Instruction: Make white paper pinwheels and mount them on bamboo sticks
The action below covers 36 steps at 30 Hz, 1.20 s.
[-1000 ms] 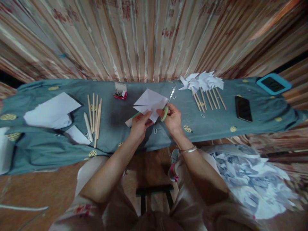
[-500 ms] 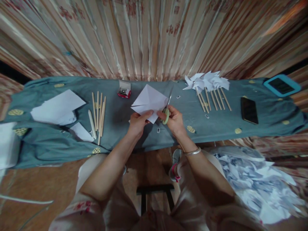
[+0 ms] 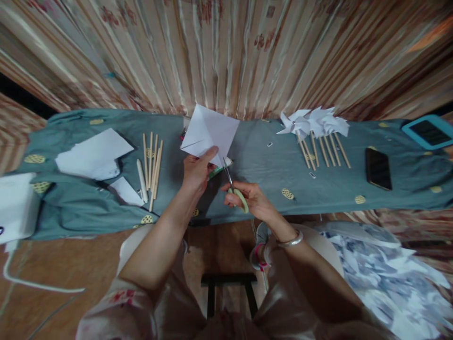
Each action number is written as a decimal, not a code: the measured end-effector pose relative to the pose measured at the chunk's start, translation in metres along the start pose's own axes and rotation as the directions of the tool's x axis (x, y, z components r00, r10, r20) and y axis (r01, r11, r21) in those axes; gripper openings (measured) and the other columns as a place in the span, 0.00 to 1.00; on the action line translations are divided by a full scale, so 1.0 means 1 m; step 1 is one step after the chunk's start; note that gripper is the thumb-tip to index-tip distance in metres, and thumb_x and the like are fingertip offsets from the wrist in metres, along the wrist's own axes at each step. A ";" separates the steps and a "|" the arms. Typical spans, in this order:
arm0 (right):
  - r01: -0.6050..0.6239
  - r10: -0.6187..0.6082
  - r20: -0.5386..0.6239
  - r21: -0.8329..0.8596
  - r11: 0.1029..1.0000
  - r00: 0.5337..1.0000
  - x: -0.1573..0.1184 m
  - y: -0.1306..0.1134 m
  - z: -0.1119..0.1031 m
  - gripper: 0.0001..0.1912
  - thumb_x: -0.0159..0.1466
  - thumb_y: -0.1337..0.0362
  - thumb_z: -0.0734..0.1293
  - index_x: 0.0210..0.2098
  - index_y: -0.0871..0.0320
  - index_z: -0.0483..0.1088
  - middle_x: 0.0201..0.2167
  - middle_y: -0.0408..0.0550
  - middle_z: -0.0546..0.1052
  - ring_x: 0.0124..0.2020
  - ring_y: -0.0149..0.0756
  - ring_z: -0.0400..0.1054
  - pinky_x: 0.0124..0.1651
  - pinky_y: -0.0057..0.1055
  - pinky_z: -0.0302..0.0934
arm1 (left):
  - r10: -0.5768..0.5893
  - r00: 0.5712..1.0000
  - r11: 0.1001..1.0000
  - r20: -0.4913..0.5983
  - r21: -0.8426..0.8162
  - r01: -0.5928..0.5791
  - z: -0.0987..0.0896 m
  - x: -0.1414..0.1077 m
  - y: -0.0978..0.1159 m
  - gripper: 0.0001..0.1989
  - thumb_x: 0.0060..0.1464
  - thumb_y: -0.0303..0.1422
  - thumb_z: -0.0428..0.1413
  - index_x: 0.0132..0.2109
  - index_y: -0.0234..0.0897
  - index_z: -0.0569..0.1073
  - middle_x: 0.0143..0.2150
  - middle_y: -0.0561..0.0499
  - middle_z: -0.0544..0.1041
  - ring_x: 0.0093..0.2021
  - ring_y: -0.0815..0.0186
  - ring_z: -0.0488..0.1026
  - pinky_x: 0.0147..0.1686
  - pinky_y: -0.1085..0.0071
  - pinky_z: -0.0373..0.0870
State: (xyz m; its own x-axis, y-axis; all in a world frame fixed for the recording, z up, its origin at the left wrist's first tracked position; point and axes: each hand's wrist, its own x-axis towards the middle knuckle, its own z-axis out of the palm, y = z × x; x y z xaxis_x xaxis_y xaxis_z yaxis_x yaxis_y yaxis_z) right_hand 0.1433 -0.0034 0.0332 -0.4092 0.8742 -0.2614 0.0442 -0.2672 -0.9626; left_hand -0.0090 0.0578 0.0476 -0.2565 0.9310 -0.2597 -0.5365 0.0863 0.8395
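Note:
A white square sheet of paper (image 3: 215, 127) with creases and a slit at its left corner is pinched in my left hand (image 3: 196, 172), thumb on top. My right hand (image 3: 249, 196) grips green-handled scissors (image 3: 231, 184), whose blades point up at the paper's lower corner. Whether the blades have entered the paper I cannot tell. Under the paper lies a partly hidden white-tipped, green object (image 3: 222, 167). Most of the small red box (image 3: 183, 134) is covered by the sheet.
Left on the cloth-covered table (image 3: 258, 160) are stacked paper (image 3: 94, 153), wooden sticks (image 3: 153, 165) and a paper scrap (image 3: 126, 191). To the right lie paper pinwheels (image 3: 314, 123), a phone (image 3: 378, 168) and a blue-framed tablet (image 3: 430, 132). A bag of paper pieces (image 3: 392, 274) stands below.
The paper has turned and shifted up and left with my left hand. My right hand has let go of the paper and drawn down, swinging the scissors to point up-left.

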 end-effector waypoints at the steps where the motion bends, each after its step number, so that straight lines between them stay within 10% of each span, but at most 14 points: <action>1: -0.011 0.011 -0.002 0.009 1.000 1.000 0.001 0.000 0.000 0.26 0.48 0.44 0.76 0.36 0.58 0.76 0.22 0.41 0.75 0.24 0.27 0.66 0.25 0.23 0.58 | -0.008 1.000 1.000 0.005 0.003 0.008 0.000 -0.001 0.000 0.17 0.30 0.34 0.73 0.30 0.36 0.77 0.28 0.54 0.80 0.23 0.71 0.74 0.21 0.77 0.67; 36: -0.031 0.035 -0.037 0.115 0.993 0.999 0.008 0.000 0.002 0.25 0.43 0.46 0.79 0.31 0.58 0.76 0.18 0.39 0.74 0.19 0.26 0.66 0.24 0.24 0.62 | -0.030 0.999 0.999 0.030 0.027 0.029 0.003 -0.008 -0.002 0.15 0.27 0.31 0.68 0.28 0.34 0.75 0.25 0.55 0.76 0.23 0.72 0.71 0.22 0.77 0.67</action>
State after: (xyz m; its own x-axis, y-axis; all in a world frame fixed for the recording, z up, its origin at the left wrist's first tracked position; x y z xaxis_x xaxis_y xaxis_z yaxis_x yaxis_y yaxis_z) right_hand 0.1388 0.0026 0.0308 -0.3731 0.8788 -0.2975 -0.0483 -0.3386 -0.9397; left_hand -0.0036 0.0511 0.0499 -0.2166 0.9382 -0.2700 -0.5221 0.1224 0.8440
